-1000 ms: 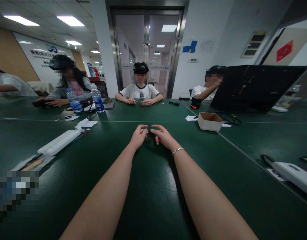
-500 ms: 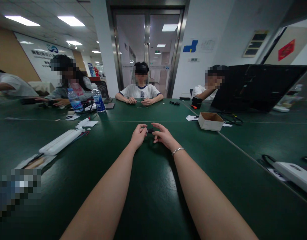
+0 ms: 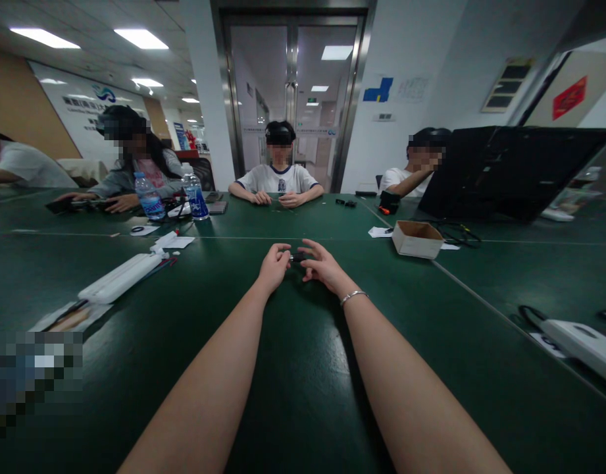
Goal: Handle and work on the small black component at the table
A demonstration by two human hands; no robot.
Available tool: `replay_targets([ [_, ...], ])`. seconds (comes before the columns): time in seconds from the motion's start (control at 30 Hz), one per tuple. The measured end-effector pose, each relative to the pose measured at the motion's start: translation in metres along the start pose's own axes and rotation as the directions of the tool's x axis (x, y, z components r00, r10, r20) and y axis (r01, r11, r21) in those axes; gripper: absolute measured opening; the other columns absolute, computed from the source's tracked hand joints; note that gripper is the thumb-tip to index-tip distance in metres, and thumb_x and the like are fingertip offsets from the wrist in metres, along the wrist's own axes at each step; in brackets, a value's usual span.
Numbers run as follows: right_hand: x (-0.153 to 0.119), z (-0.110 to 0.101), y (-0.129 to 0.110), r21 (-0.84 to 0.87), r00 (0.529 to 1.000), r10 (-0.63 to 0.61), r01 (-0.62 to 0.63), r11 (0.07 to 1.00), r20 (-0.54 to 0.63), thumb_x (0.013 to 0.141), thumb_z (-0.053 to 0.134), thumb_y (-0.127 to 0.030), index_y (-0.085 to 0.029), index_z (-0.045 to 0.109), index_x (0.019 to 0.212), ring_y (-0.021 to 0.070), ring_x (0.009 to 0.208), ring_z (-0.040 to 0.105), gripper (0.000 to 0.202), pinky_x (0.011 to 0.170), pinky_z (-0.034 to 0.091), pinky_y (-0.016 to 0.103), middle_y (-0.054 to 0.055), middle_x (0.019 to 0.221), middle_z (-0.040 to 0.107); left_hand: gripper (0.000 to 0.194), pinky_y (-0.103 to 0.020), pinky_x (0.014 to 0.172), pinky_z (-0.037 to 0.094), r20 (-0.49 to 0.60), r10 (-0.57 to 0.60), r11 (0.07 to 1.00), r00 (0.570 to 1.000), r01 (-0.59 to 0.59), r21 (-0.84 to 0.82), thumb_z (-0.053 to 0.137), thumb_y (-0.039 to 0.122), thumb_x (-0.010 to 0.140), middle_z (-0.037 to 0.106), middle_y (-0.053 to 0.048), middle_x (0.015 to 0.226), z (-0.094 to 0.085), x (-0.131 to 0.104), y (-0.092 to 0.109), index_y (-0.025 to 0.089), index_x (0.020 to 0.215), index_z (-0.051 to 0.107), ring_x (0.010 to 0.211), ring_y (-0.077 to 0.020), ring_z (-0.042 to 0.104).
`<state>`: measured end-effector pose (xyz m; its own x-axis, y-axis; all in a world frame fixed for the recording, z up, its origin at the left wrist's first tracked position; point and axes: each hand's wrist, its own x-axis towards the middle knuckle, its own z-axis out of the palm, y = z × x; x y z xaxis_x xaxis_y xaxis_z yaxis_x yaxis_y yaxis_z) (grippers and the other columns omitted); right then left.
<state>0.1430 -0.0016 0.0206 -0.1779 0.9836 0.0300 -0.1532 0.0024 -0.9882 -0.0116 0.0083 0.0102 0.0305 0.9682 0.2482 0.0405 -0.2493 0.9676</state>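
Observation:
A small black object (image 3: 297, 257) with a light metallic-looking end lies between my two hands, over the middle of the green table (image 3: 303, 355). My left hand (image 3: 274, 268) pinches its left end between thumb and fingers. At the object's right end is my right hand (image 3: 322, 265), with the thumb and a fingertip close against it and the other fingers spread. The object is too small to name. A silver bracelet (image 3: 354, 297) circles my right wrist.
Ahead right stands an open cardboard box (image 3: 417, 241), with a large black monitor (image 3: 510, 172) behind. White power strips (image 3: 121, 279) lie left and right. Two bottles (image 3: 196, 194) stand back left. Several people sit around the table; one person's hands (image 3: 277, 198) rest opposite.
The fingers of my right hand have lifted and shifted slightly beside the black object. My left hand keeps its pinch. At the left, another person's hands and dark item have moved a little.

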Motion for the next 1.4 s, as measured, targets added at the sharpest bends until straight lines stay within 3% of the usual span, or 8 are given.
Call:
replay_targets([
  [0.07,-0.0009,-0.0004,-0.0011,0.04,1.0,-0.007,0.007,0.999,0.002,0.074,0.073,-0.01,-0.029,0.045,0.131,0.0063,0.049,0.059,0.066,0.051,0.06,0.024,0.003,0.103,0.062,0.018,-0.021,0.055,0.036,0.003,0.003,1.0,1.0,-0.003,-0.006,0.051,0.021,0.085,0.05,0.005,0.058,-0.0003,0.0005,-0.0007,0.015,0.102,0.054,0.053,-0.0097,0.048],
  [0.2,-0.0018,-0.0015,-0.0019,0.05,0.999,0.052,-0.052,0.997,-0.001,0.087,0.064,-0.026,-0.017,0.051,0.118,0.0085,0.045,0.056,0.035,0.042,0.055,0.021,0.004,0.082,0.063,0.02,-0.021,0.054,0.035,0.013,0.005,1.0,1.0,-0.005,0.002,0.053,0.025,0.085,0.05,0.005,0.058,-0.0005,0.0012,-0.0021,0.016,0.103,0.054,0.054,-0.0101,0.048],
  [0.37,-0.0016,-0.0024,0.0001,0.08,0.999,-0.033,0.031,0.996,0.027,0.072,0.073,-0.009,-0.021,0.052,0.108,0.006,0.047,0.057,0.043,0.05,0.058,0.024,0.0,0.094,0.063,0.02,-0.021,0.055,0.036,-0.003,0.008,1.0,1.0,-0.008,0.005,0.053,0.025,0.085,0.05,0.005,0.058,-0.0004,0.001,-0.002,0.016,0.103,0.054,0.054,-0.0099,0.048],
  [0.5,-0.0006,-0.002,0.0009,0.048,1.0,0.012,-0.014,0.999,0.026,0.084,0.068,-0.024,-0.017,0.055,0.103,0.0079,0.041,0.054,0.024,0.043,0.055,0.023,0.001,0.076,0.062,0.02,-0.021,0.054,0.036,0.006,0.002,1.0,1.0,-0.002,0.007,0.051,0.022,0.086,0.05,0.005,0.058,-0.0002,0.0004,-0.0008,0.015,0.104,0.054,0.054,-0.0099,0.049],
  [0.93,-0.0012,-0.0017,-0.0004,0.066,1.0,-0.01,0.008,0.998,0.03,0.075,0.072,-0.011,-0.025,0.049,0.125,0.006,0.044,0.056,0.057,0.048,0.058,0.024,-0.002,0.086,0.061,0.019,-0.021,0.055,0.037,0.01,-0.006,1.0,1.0,0.006,0.019,0.049,0.02,0.086,0.051,0.005,0.057,-0.0006,0.0008,-0.0007,0.015,0.104,0.054,0.052,-0.0099,0.048],
  [1.07,-0.0006,-0.0024,0.0001,0.067,1.0,0.022,-0.023,0.998,0.008,0.084,0.065,-0.02,-0.018,0.052,0.118,0.0071,0.041,0.053,0.036,0.043,0.055,0.023,-0.002,0.075,0.059,0.018,-0.021,0.054,0.036,0.011,0.013,1.0,1.0,-0.014,0.016,0.05,0.02,0.086,0.05,0.005,0.056,-0.0006,0.0016,-0.0028,0.015,0.103,0.055,0.053,-0.0102,0.048],
  [1.2,-0.0015,-0.0019,-0.0008,0.092,0.999,-0.027,0.024,0.995,0.03,0.075,0.068,-0.007,-0.024,0.049,0.119,0.0069,0.044,0.056,0.051,0.047,0.057,0.024,-0.003,0.084,0.061,0.019,-0.021,0.052,0.034,0.01,0.007,1.0,1.0,-0.007,0.007,0.05,0.02,0.086,0.05,0.005,0.056,-0.0006,0.0014,-0.0033,0.015,0.103,0.055,0.052,-0.0102,0.048],
  [1.4,-0.0017,-0.0012,-0.0013,0.034,0.999,-0.018,0.017,0.999,0.028,0.081,0.064,-0.013,-0.02,0.054,0.111,0.0056,0.04,0.052,0.033,0.041,0.054,0.022,-0.002,0.079,0.06,0.019,-0.021,0.051,0.033,0.012,-0.002,1.0,1.0,0.002,0.019,0.051,0.021,0.086,0.05,0.005,0.056,-0.0007,0.0001,-0.0006,0.015,0.103,0.055,0.051,-0.0099,0.047],
])
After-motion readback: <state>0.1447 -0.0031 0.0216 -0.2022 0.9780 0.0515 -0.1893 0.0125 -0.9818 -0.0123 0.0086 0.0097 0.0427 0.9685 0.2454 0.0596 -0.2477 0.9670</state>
